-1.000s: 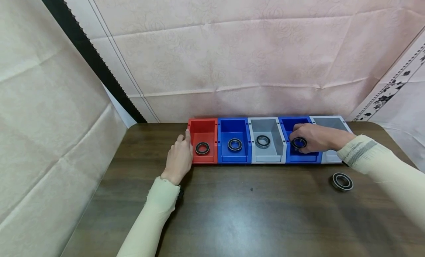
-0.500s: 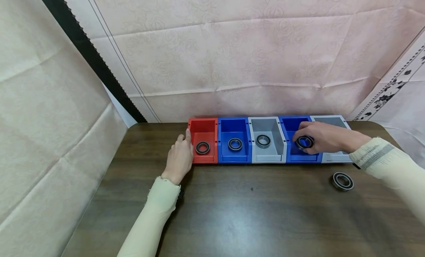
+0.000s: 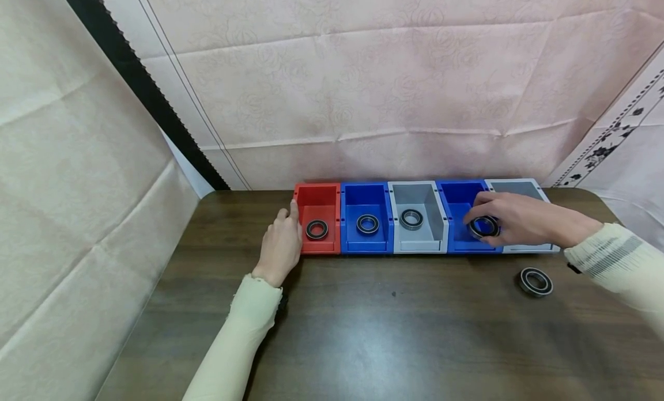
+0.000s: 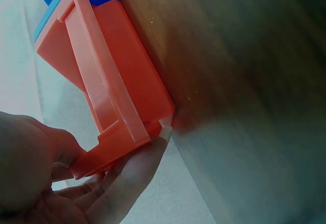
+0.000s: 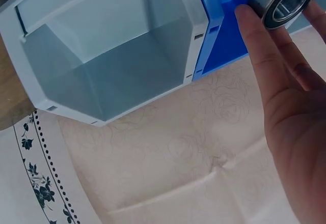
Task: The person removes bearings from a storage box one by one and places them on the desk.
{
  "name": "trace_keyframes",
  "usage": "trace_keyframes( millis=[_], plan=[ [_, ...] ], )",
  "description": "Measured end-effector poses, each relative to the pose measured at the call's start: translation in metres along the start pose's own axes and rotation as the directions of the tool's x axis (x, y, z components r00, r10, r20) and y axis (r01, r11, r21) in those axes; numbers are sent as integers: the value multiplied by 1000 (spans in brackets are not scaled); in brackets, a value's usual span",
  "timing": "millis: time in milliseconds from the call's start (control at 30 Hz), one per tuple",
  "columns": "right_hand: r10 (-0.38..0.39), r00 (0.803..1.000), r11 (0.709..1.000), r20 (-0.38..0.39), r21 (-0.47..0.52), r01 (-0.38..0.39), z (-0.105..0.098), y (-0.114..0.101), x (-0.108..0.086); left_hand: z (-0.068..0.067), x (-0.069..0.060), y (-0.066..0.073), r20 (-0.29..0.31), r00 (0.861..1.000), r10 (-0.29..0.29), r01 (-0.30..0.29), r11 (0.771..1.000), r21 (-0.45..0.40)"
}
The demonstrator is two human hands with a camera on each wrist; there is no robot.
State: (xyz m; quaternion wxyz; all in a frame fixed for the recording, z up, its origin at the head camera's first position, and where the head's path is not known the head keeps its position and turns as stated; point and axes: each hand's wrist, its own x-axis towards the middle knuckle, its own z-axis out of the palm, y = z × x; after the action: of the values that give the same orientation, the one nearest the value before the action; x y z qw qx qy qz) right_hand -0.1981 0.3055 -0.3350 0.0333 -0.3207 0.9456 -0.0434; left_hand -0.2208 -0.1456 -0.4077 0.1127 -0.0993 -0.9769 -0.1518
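My left hand (image 3: pixel 278 245) holds the red bin (image 3: pixel 319 248) at its left wall; the left wrist view has the thumb and fingers on either side of that wall. In the head view a ball bearing (image 3: pixel 317 230) lies inside this bin. My right hand (image 3: pixel 524 218) pinches another bearing (image 5: pixel 289 2) over the right-hand blue bin (image 3: pixel 459 193), near its right wall. The right wrist view has this bearing tilted between the fingers. On the table, in front of the far-right grey bin (image 5: pixel 117 81), lies a loose bearing (image 3: pixel 535 282).
Between the hands stand the left blue bin (image 3: pixel 365 248) and the middle grey bin (image 3: pixel 420 248), each with a bearing in it. All the bins form one row along the back edge of the wooden table (image 3: pixel 363 343). A patterned cloth (image 3: pixel 363 101) hangs right behind them.
My right hand has shifted to the right with its bearing, from the middle of the right-hand blue bin toward its right wall. The left hand stays in place.
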Motion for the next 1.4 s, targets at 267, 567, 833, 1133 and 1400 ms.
trace_keyframes(
  millis=[267,567,833,1133,1400],
  plan=[
    [-11,1000,1000,1,-5,11,5,-3,-10,1,0,-1,-19,1000,18,-17,1000,20],
    [-4,999,1000,42,10,4,12,-9,-20,2,0,-1,-13,1000,16,-15,1000,13],
    [-22,1000,998,18,65,21,23,-18,-31,3,0,-1,-37,999,27,-26,999,22],
    [-31,999,991,-8,133,32,40,-22,-37,2,-1,-1,-44,998,33,-31,999,43],
    [-54,996,989,-66,133,63,56,-25,-41,1,-1,-1,-6,1000,19,-19,1000,17]
  ],
)
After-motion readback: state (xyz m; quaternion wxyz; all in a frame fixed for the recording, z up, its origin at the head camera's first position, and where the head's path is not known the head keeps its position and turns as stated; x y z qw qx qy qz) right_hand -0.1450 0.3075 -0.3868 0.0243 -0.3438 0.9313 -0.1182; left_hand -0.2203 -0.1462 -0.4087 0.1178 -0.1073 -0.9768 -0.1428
